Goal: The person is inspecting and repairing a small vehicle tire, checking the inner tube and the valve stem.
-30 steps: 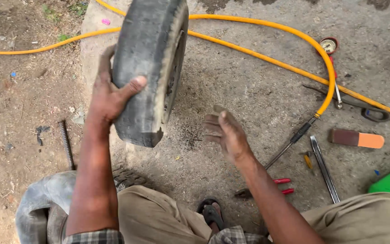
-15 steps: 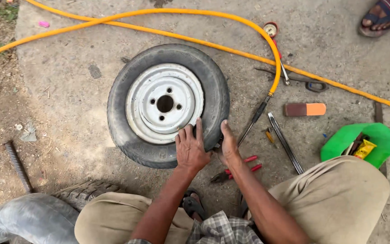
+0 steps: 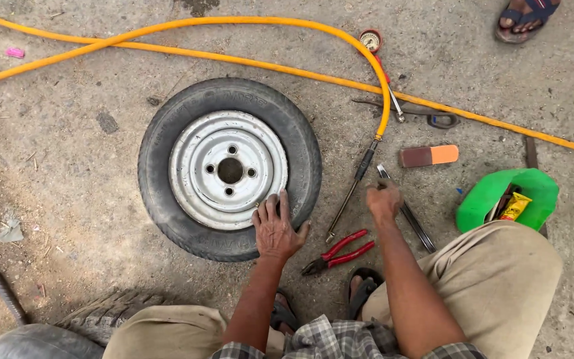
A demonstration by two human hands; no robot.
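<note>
Concrete floor under you, cracked and dusty, dirt along its left edge. Yellow hose loops across the top of the view and curves down to a dark nozzle rod just right of the wheel; a small round gauge sits by the hose's bend.

Wheel lies flat on the floor, straight ahead of your knees: black tyre around a silver rim with a centre hole and four bolt holes.

Your left hand rests palm down on the tyre's near edge, fingers spread wide and reaching the rim's lip, holding nothing. Your right hand is down on the floor right of the wheel, fingers curled narrow around the near end of a long metal tyre lever; the grip itself is partly hidden, but the bar runs out from under the hand.

Green tub with small packets sits by your right knee. Brown and orange block lies beyond the lever. Red-handled pliers lie between your two hands, touching neither. Another person's sandalled foot shows at top right.
</note>
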